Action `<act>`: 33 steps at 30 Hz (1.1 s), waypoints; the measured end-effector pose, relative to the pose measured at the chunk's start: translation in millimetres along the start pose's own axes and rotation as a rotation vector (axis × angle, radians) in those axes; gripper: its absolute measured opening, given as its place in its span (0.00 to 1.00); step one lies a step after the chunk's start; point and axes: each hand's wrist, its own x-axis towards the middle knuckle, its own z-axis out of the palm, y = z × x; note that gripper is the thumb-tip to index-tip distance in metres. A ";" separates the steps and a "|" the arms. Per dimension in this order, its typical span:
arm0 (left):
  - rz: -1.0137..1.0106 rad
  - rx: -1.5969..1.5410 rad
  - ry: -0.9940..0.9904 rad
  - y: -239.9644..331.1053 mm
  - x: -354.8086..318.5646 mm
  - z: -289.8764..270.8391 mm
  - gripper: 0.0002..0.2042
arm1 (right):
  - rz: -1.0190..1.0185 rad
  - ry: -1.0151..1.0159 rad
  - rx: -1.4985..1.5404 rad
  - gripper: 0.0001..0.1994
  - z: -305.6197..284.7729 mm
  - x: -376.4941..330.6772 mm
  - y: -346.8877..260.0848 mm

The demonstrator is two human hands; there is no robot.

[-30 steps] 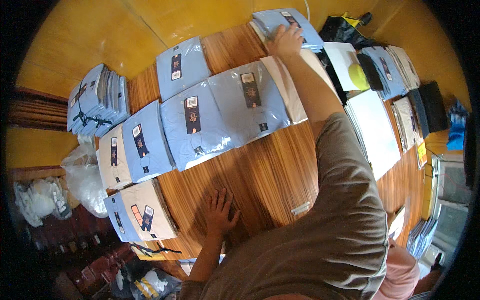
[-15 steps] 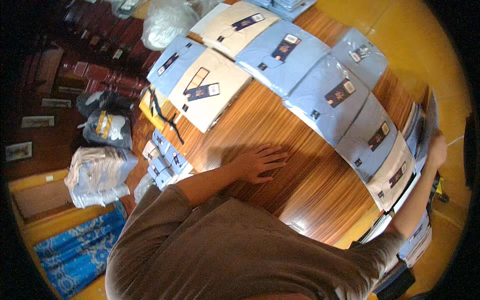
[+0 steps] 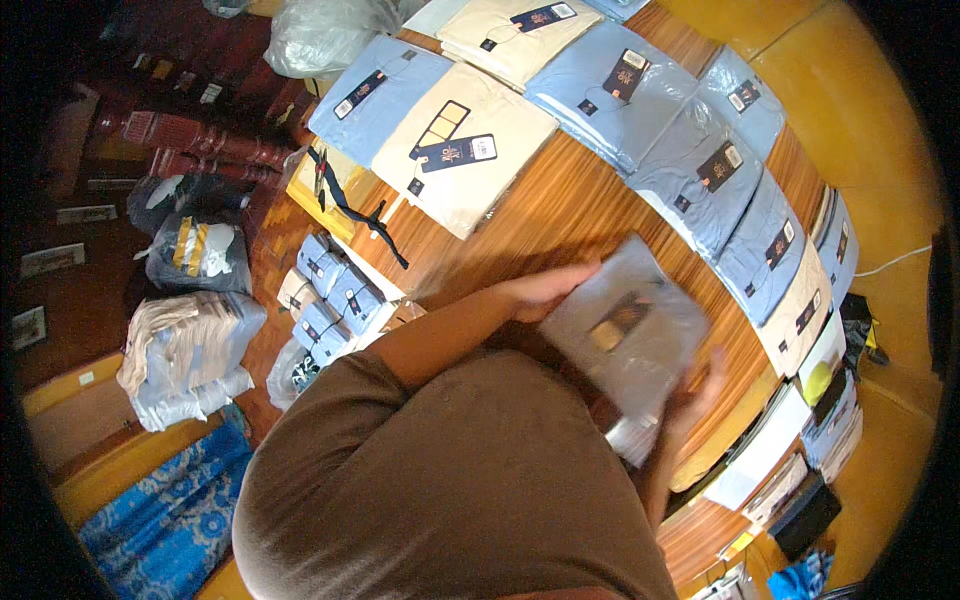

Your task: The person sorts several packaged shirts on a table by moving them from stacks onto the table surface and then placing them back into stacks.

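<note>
A blue-grey folded garment in a clear plastic bag [image 3: 650,345], with a dark tag on its front, is held tilted above the wooden table in front of my chest. At its upper left edge, my left hand [image 3: 550,288] is closed on the bag. My right hand [image 3: 695,395] is at its lower right side, blurred by motion, and appears to grip that edge. Beyond it, bagged garments in light blue [image 3: 610,90] and cream [image 3: 465,150] lie in rows on the striped wooden table [image 3: 540,215], each with a dark hang tag.
A black strap [image 3: 350,215] lies on a yellow packet at the table's left edge. Small blue and cream bundles [image 3: 335,300] sit below it. Wrapped stacks [image 3: 190,345] stand on the left, and a clear plastic bag [image 3: 325,35] is at the back. More packed garments [image 3: 832,430] are at the right.
My right hand has come in from the stack at the table's right edge, with a blue-grey bagged garment. My left hand has lifted from the tabletop and taken hold of it.
</note>
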 end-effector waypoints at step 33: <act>-0.056 0.557 -0.018 -28.0 -69.2 -115.8 0.24 | 0.947 -0.096 0.431 0.20 125.6 -94.7 -77.8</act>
